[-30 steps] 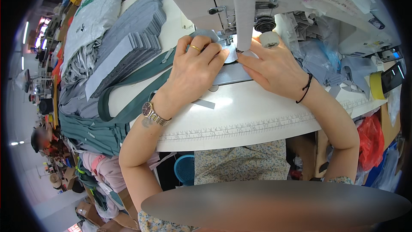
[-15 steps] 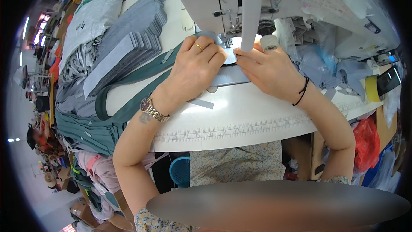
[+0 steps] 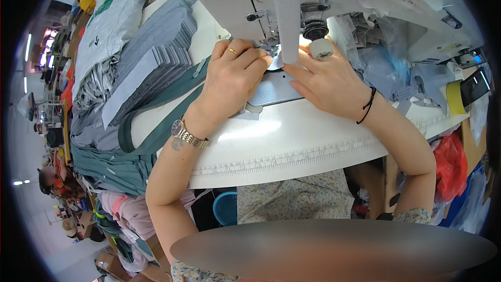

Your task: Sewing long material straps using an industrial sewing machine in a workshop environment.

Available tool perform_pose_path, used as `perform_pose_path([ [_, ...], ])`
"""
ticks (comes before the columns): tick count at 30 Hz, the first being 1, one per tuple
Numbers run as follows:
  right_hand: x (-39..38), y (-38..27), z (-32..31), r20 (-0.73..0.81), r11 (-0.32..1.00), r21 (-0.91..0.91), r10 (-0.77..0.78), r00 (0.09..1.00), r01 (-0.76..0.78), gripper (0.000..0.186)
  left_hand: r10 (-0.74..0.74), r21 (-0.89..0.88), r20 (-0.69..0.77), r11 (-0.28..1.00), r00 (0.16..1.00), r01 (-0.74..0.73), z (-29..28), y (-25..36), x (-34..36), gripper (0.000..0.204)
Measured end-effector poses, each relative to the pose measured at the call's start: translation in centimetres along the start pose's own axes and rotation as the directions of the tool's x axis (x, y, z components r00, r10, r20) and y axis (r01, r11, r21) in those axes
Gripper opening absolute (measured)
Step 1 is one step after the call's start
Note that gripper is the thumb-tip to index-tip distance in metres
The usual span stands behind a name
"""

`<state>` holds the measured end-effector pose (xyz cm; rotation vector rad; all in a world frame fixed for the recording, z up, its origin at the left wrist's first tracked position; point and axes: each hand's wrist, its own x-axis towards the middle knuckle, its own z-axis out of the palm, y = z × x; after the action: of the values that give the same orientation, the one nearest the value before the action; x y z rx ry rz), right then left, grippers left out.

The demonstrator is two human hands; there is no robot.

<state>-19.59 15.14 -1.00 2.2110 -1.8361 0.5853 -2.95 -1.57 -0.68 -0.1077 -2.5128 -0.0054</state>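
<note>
The white table [image 3: 292,141] fills the middle of the view, with the pale sewing machine [image 3: 271,0] rising at twelve o'clock. At ten o'clock lie stacks of cut grey fabric pieces [image 3: 151,57], and from eight to ten a long green band [image 3: 156,125] trails off the table edge toward a green heap below. The small grey fabric piece [image 3: 274,86] being sewn lies flat on the machine bed, straight under the needle area. The left hand [image 3: 229,81] presses on it from nine o'clock, fingers curled down together, not pinching; the right hand [image 3: 326,83] presses from three o'clock, fingers laid flat and close. Both fingertips meet just beside the presser foot — the needle itself is hidden. Judging by this, stitching is underway on this piece, with most of the stacks left to work through — how much seam is done cannot be told.
</note>
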Motion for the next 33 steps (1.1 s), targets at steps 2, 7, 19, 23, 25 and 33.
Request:
perform_pose_path([
  [2, -0.3, 0.3, 0.3, 0.003, 1.000, -0.005, -0.024, 1.000, 0.024, 0.030, -0.007, 0.009, 0.003, 1.000, 1.000, 0.007, 0.0, 0.1, -0.1, 0.018],
  [7, -0.4, 0.3, 0.5, -0.011, 0.998, 0.015, -0.064, 0.998, 0.064, 0.028, 0.020, 0.030, 0.046, 0.999, 0.999, -0.022, -0.7, 0.1, -0.3, 0.021],
  [19, -0.5, 0.3, 0.4, 0.003, 0.999, -0.008, -0.035, 0.999, 0.035, 0.031, 0.002, 0.108, 0.130, 0.994, 0.992, -0.016, 0.1, -1.6, 0.5, 0.021],
  [23, -0.2, 0.4, 0.4, -0.022, 0.998, 0.011, -0.069, 0.997, 0.069, 0.033, 0.004, 0.178, 0.095, 0.984, 0.995, -0.021, 0.0, -1.6, 0.8, 0.014],
  [25, -0.2, 0.2, 0.8, -0.037, 0.996, 0.013, -0.093, 0.995, 0.094, 0.033, -0.012, 0.166, 0.113, 0.986, 0.994, -0.007, -0.1, -1.6, 0.5, 0.014],
  [33, -0.3, 0.5, 0.0, -0.120, 0.994, -0.018, -0.110, 0.987, 0.109, 0.024, 0.058, 0.193, 0.121, 0.978, 0.991, -0.081, -0.6, -2.1, 0.1, 0.016],
])
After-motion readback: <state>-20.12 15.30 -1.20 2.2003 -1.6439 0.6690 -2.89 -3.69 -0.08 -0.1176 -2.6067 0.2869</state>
